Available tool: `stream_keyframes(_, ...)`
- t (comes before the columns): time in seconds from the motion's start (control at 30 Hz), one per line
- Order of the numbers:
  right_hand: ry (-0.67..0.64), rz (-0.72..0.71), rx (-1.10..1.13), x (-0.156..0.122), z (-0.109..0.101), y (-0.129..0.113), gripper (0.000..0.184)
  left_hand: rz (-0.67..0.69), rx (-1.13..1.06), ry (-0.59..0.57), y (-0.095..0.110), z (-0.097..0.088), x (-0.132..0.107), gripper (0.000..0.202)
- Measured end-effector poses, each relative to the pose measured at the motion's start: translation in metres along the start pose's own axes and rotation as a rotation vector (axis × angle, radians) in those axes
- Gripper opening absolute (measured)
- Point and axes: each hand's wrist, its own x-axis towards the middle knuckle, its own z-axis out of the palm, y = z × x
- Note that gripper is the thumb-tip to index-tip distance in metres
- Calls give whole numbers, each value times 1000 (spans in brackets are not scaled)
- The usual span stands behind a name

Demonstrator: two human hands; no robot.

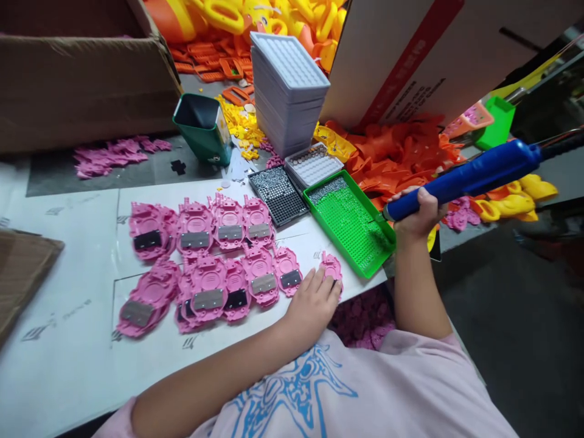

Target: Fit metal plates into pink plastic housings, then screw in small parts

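Observation:
My left hand (314, 299) lies flat, fingers stretched out, on a pink plastic part (331, 267) near the table's right edge. My right hand (418, 214) is wrapped round a blue electric screwdriver (474, 176), whose tip points down at the right end of a green screw tray (351, 222). To the left, several pink parts (214, 255) with metal plates lie in two rows on the white table (68, 340).
A black screw tray (279, 194) and a white one (314, 164) sit beside the green tray. Behind stand a stack of grey trays (287, 91), a green bin (203, 128), cardboard boxes (77, 73) and heaps of orange and yellow parts (401, 152).

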Motion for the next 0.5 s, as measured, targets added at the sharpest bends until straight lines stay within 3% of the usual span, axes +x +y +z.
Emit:
stream_keyframes(0.1,21,-140,33,5,4,11,31,-3,-28,-5,0,1,0,31)
stream_keyframes(0.5,-19,-103,24,5,16,20,20,1,-14,10,0,-1,1,31)
